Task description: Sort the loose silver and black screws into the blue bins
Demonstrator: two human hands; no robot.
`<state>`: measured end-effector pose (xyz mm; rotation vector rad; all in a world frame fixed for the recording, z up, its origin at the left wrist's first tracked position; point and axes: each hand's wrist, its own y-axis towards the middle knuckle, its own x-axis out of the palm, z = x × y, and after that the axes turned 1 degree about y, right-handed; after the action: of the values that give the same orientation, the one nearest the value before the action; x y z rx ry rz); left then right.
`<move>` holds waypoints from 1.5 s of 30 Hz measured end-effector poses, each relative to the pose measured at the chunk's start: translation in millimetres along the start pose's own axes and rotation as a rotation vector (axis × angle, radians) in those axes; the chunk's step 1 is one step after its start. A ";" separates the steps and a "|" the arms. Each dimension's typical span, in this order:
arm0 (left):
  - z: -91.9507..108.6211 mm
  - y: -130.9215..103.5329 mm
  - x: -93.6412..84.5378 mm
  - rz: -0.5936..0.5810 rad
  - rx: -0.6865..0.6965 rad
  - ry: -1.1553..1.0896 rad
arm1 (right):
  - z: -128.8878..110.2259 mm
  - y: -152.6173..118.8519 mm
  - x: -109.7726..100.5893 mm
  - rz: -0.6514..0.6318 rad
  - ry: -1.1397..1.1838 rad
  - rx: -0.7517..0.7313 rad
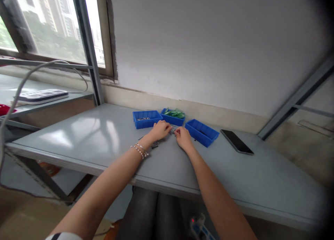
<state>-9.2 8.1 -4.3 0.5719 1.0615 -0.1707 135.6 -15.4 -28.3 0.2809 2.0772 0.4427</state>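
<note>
Both hands are over the grey table, in front of three blue bins. My left hand (161, 129) has its fingers pinched together beside some small metal pieces (172, 129); what they hold is too small to make out. Just to its right, my right hand (182, 136) is also closed in a pinch, its fingertips at the same pieces, contents unclear. Small dark parts (154, 146) lie under and beside my left wrist. The left bin (148, 123) has thin metal pieces in it, the middle bin (173, 121) green plastic packets (175, 113), the right bin (201, 137) dark parts.
A black phone (237, 142) lies on the table (86, 135) right of the bins. Metal posts rise at the left and right. On a side table at the left sit a white device (43, 96) and a grey cable (19, 88). The wall stands behind the bins.
</note>
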 end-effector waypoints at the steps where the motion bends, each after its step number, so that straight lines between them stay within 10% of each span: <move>1: 0.4 0.5 -0.8 0.003 0.018 -0.020 | 0.3 0.6 -0.6 0.004 0.023 -0.010; 19: 0.5 5.1 -3.8 0.166 0.130 -0.291 | -1.4 5.1 -4.3 0.050 0.710 0.092; 45: -0.4 1.4 -2.0 0.167 0.149 -0.142 | 2.9 5.2 -1.3 0.125 0.718 0.168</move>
<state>-9.9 9.1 -2.2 0.7683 0.8636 -0.1427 138.9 -10.6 -26.5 0.3917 2.8173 0.4906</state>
